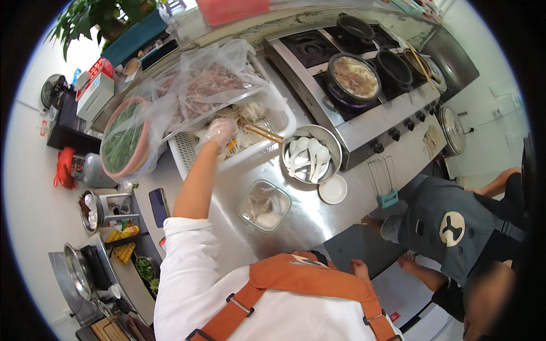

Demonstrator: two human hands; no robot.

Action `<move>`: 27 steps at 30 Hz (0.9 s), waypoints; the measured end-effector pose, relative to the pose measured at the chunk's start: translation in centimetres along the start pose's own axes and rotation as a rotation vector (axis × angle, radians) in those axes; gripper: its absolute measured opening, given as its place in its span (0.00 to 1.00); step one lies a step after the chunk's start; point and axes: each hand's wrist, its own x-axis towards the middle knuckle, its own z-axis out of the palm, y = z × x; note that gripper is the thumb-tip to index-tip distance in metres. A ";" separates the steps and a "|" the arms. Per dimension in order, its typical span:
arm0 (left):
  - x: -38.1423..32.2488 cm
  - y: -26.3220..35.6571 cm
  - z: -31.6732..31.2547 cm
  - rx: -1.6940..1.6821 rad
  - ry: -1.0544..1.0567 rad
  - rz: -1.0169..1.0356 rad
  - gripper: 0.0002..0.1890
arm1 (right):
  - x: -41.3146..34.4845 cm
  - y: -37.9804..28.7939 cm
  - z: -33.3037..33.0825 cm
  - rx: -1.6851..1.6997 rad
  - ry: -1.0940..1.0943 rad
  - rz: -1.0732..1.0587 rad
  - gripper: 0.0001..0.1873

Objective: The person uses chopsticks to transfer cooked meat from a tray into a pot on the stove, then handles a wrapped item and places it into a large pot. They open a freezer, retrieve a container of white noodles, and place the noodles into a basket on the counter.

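Observation:
My left hand [220, 131], in a clear plastic glove, reaches into a white perforated plastic basket [288, 113]. Its fingers are down among pale thin noodles [256, 111], so their grip is hidden. Wooden chopsticks [261, 131] lean over the basket's edge just right of the hand. Behind it, sliced raw meat [209, 85] lies under a clear plastic bag [196, 59]. By the orange apron, my right hand [359, 269] hangs low, partly covered; no object shows in it. A steel bowl [337, 149] of white soup spoons [313, 160] stands beside the basket.
A gas stove [298, 83] carries a black pot [354, 79] of meat and noodles over a lit flame. A lidded container [264, 206], a small white dish [333, 189] and a phone [158, 207] lie on the steel counter. At right is another person [443, 226].

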 end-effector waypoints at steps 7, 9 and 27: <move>-0.8 -5.9 -1.3 0.528 0.099 -0.099 0.20 | -2.2 4.3 -0.9 -0.036 0.028 0.023 0.10; -1.7 -6.0 -0.7 0.528 0.125 -0.008 0.19 | -2.8 5.2 -1.7 -0.077 0.033 -0.033 0.11; -40.5 30.1 25.8 -0.768 -0.878 0.751 0.15 | -10.7 22.2 -15.1 0.035 0.427 -0.007 0.16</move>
